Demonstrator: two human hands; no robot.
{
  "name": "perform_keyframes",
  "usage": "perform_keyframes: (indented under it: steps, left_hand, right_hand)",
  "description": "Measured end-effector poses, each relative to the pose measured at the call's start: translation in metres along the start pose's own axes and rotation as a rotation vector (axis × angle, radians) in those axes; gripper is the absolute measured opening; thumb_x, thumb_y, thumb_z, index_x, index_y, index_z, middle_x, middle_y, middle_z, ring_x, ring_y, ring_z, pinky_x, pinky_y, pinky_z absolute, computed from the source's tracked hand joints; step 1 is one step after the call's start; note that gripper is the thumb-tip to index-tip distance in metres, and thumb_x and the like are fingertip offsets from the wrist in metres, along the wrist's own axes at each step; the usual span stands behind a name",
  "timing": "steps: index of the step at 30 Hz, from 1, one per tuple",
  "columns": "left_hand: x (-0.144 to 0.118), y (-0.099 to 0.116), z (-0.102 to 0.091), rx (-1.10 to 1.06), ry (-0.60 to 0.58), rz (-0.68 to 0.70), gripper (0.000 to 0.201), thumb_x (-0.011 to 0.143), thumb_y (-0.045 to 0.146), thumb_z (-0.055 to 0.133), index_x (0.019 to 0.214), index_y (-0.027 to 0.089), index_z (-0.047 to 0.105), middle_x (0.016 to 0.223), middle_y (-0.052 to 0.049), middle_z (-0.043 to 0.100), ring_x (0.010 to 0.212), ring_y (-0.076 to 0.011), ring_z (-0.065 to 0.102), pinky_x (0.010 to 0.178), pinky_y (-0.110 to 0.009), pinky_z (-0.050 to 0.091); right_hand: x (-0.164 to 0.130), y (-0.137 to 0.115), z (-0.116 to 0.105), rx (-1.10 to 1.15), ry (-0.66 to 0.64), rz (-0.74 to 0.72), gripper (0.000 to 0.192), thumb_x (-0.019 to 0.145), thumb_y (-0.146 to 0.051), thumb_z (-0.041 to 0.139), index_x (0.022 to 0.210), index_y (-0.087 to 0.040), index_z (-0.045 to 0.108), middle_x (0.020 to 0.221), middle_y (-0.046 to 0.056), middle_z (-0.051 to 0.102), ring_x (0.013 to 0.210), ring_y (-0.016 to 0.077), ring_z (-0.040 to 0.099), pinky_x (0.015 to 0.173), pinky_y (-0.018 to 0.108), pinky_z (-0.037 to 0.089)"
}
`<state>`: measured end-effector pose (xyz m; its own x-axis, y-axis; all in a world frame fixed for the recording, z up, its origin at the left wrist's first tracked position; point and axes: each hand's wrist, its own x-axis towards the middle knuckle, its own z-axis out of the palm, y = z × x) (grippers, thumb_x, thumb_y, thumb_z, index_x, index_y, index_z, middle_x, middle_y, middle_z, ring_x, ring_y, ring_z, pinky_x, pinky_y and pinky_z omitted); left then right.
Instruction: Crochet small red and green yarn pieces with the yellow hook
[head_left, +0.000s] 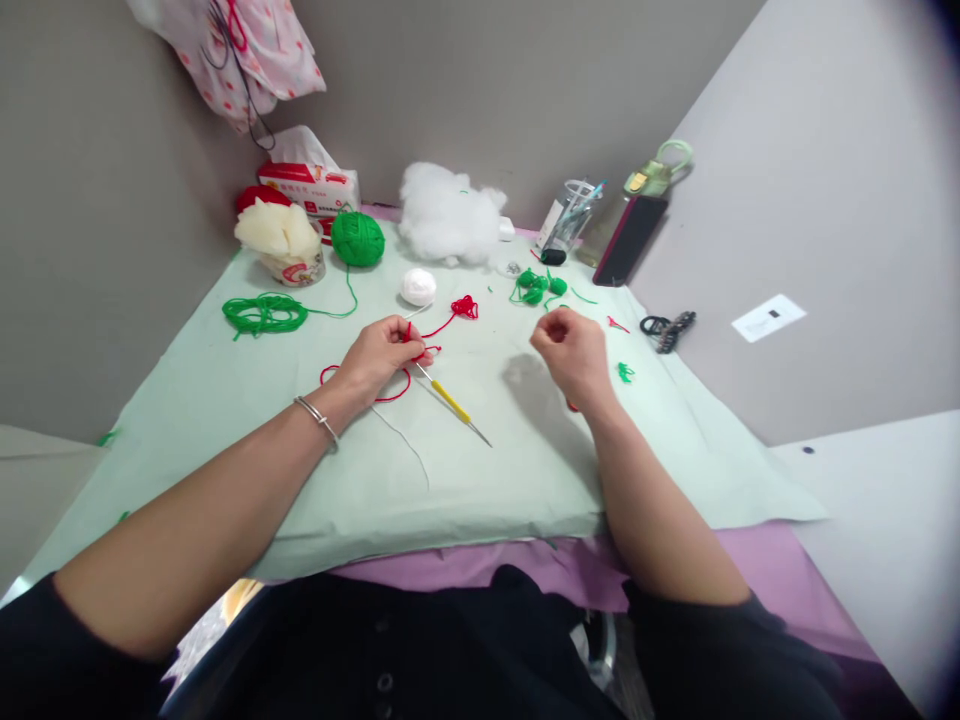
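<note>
Red yarn strand (420, 335) is pinched in the closed left grip (379, 355) at centre table; a yellow-handled crochet hook (452, 402) lies at five o'clock. The right grip (574, 352) is curled shut, its contents unseen.

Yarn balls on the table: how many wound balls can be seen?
2. The green yarn ball stands at the back beside the cup. The white yarn ball lies before the stuffing. Others may be hidden.
</note>
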<state>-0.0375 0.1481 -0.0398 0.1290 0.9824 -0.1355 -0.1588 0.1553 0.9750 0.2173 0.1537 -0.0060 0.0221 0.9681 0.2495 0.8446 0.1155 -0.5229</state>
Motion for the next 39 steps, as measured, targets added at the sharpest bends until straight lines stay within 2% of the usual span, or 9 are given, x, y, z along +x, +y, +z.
perform_keyframes:
  steps: [3,6,11,16,21,28,33,36,39]
  left_hand:
    - [-0.001,0.001,-0.001,-0.044,-0.035,-0.024,0.028,0.072,0.018,0.088,0.078,0.018,0.061,0.076,-0.001,0.073,0.081,-0.0183,0.077,0.09,-0.035,0.058]
    - [-0.004,0.0,0.004,-0.072,-0.095,-0.055,0.02,0.077,0.017,0.084,0.08,0.017,0.064,0.083,-0.005,0.077,0.09,-0.0206,0.078,0.095,-0.038,0.057]
    - [-0.005,-0.002,0.005,-0.093,-0.158,-0.076,0.018,0.075,0.009,0.083,0.083,0.017,0.069,0.086,-0.005,0.078,0.091,-0.0203,0.077,0.094,-0.037,0.056]
    - [-0.004,0.001,0.003,-0.156,-0.164,-0.049,0.016,0.079,0.007,0.078,0.084,0.018,0.067,0.089,-0.002,0.075,0.094,-0.017,0.076,0.101,-0.036,0.054]
    - [-0.008,0.007,0.001,-0.196,-0.193,-0.057,0.015,0.079,0.005,0.072,0.087,0.017,0.067,0.096,-0.005,0.074,0.098,-0.0184,0.075,0.106,-0.04,0.053]
    - [-0.007,0.007,-0.001,-0.211,-0.218,-0.067,0.027,0.071,0.0,0.075,0.091,0.017,0.069,0.098,-0.005,0.076,0.099,-0.0189,0.075,0.105,-0.041,0.052]
    - [-0.005,0.005,-0.001,-0.226,-0.208,-0.036,0.028,0.072,0.002,0.077,0.094,0.017,0.069,0.099,-0.003,0.075,0.099,-0.0167,0.074,0.105,-0.037,0.051]
    - [-0.005,0.004,0.0,-0.223,-0.213,-0.036,0.028,0.071,0.004,0.08,0.094,0.017,0.07,0.098,-0.003,0.074,0.098,-0.0173,0.073,0.102,-0.037,0.052]
    - [-0.005,0.003,0.001,-0.216,-0.216,-0.046,0.027,0.071,0.005,0.081,0.093,0.018,0.07,0.097,-0.003,0.075,0.098,-0.0179,0.073,0.1,-0.037,0.052]
  right_hand:
    - [-0.001,0.019,-0.018,-0.159,-0.045,0.02,0.014,0.095,-0.031,0.055,0.089,-0.021,0.062,0.085,0.007,0.07,0.078,0.0239,0.063,0.073,0.034,0.042]
    - [-0.013,0.032,-0.026,-0.342,-0.117,0.019,0.024,0.089,-0.042,0.072,0.088,-0.02,0.062,0.089,0.01,0.07,0.079,0.0272,0.062,0.069,0.034,0.039]
    - [-0.028,0.04,-0.028,-0.512,-0.236,-0.075,0.008,0.095,-0.022,0.06,0.099,-0.019,0.066,0.106,0.014,0.069,0.094,0.0284,0.064,0.073,0.034,0.042]
    - [-0.033,0.042,-0.027,-0.593,-0.276,-0.146,0.032,0.093,-0.006,0.046,0.115,-0.015,0.068,0.109,0.017,0.069,0.104,0.0302,0.063,0.078,0.036,0.044]
    - [-0.047,0.046,-0.029,-0.608,-0.263,-0.177,0.034,0.096,-0.012,0.047,0.124,-0.018,0.066,0.114,0.017,0.067,0.109,0.0329,0.058,0.075,0.036,0.045]
    - [-0.054,0.051,-0.031,-0.483,-0.198,-0.116,0.034,0.093,-0.009,0.046,0.116,-0.013,0.07,0.115,0.022,0.065,0.104,0.0343,0.059,0.077,0.04,0.047]
    - [-0.044,0.049,-0.032,-0.244,-0.098,-0.041,0.043,0.091,-0.011,0.044,0.126,-0.016,0.069,0.117,0.02,0.066,0.106,0.0331,0.062,0.086,0.044,0.049]
    - [-0.038,0.046,-0.031,-0.025,-0.127,0.018,0.039,0.094,-0.021,0.042,0.12,-0.016,0.071,0.101,0.014,0.071,0.084,0.0255,0.064,0.074,0.039,0.051]
    - [-0.039,0.035,-0.03,0.196,-0.227,0.056,0.048,0.102,-0.041,0.035,0.118,-0.015,0.071,0.089,0.009,0.071,0.06,0.0174,0.054,0.053,0.03,0.043]
